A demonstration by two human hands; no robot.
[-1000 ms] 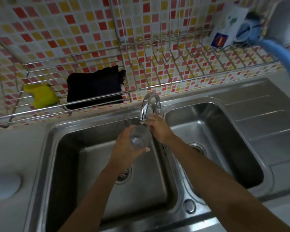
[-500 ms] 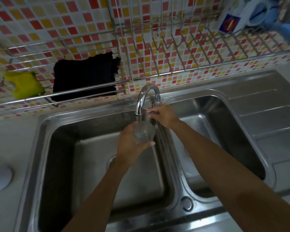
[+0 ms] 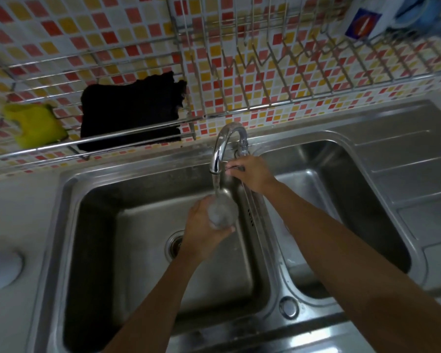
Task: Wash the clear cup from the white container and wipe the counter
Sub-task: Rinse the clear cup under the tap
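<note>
Water [image 3: 216,186] runs from the tap [image 3: 225,141] into the cup [image 3: 223,212], gripped by the left hand [image 3: 201,230]; right hand [image 3: 252,174], at one o'clock, grips the tap lever [image 3: 236,168].

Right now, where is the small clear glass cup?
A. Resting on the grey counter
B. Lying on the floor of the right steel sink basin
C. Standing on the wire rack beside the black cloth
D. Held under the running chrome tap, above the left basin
D: the left hand holds the small clear glass cup under the stream from the curved chrome tap, above the left steel sink basin.
</note>
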